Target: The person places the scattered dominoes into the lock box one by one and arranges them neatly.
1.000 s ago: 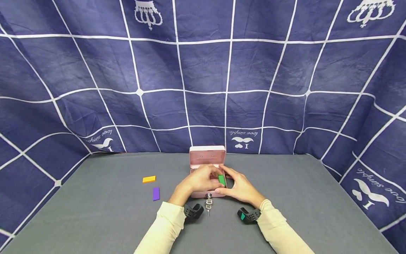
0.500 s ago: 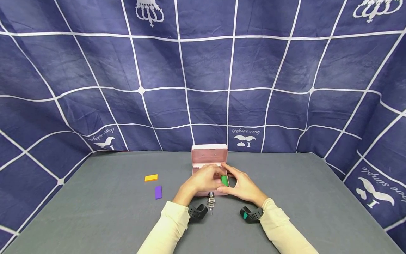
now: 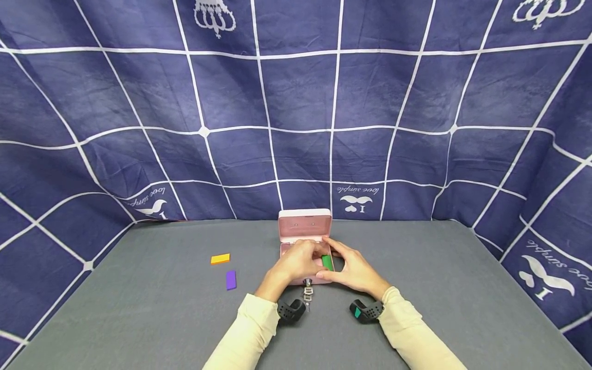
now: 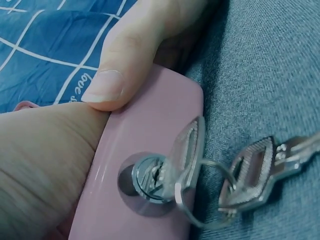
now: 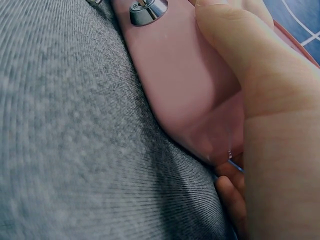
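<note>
A small pink lock box [image 3: 306,280] stands with its lid [image 3: 305,226] raised. My left hand [image 3: 298,259] reaches over the front rim into it, its thumb and fingertips at the two ends of a green block [image 3: 327,262] against the right inner wall. Around the right side of the box my right hand [image 3: 353,267] is curved, thumb on the front rim and fingers toward the back corner. A key sits in the front lock [image 4: 150,177], and a second key [image 4: 250,175] hangs from its ring. The left hand hides much of the box's inside.
To the left on the grey tabletop [image 3: 162,308] lie an orange block [image 3: 220,258] and a purple block [image 3: 230,280]. A dark blue curtain [image 3: 296,103] with white lines hangs behind the table. Each wrist wears a black band.
The head view shifts slightly. My left wrist edges a little to the right and its band now overlaps the hanging key; both hands stay at the box, with the green block between the left fingertips.
</note>
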Demonstrator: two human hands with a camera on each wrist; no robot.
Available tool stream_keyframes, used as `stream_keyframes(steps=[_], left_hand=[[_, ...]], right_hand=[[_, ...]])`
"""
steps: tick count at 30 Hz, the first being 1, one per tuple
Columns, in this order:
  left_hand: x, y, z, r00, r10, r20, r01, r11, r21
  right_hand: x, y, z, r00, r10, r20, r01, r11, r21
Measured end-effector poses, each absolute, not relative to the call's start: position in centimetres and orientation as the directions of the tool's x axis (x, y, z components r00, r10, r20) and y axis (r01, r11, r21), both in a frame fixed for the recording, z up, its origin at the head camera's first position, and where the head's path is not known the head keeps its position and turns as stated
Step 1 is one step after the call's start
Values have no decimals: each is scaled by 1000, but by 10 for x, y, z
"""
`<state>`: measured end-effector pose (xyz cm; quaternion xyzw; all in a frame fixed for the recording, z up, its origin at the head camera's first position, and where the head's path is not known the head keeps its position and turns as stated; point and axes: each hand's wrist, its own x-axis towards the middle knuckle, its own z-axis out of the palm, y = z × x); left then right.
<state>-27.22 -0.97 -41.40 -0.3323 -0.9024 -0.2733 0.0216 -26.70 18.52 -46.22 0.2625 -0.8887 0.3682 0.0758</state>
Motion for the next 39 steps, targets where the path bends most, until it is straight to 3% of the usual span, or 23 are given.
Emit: stream_keyframes(steps=[22,33,39], left_hand=[[-269,-8,-416,-816,540,209,564,663,492],[-271,-9,-418,-806,553,209,573,644,507],[-271,-18,-413,-793,572,207,570,578,584]], right_hand=[[-267,184,-461,-843,-413,344,-536,586,-608],[-267,185,-463,-844,-410,345,-534,581,-614],[-266,185,-462,-848,-407,338,-527,588,-613]])
